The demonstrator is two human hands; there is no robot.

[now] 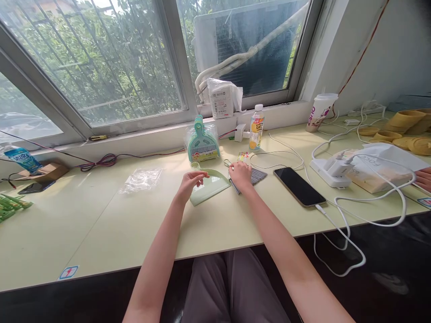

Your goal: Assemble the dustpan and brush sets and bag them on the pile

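Note:
A pale green dustpan lies on the light desk in front of me. My left hand hovers at its left edge, fingers curled and apart, holding nothing that I can see. My right hand is closed over a small brush with dark bristles, just right of the dustpan. A colourful label card sits behind that hand. A packaged teal brush-and-dustpan set leans against the window ledge behind.
An empty clear plastic bag lies left. A bottle, a black phone on a white cable, a charger, a cup and yellow tape rolls stand right. Another person's hand shows at far right.

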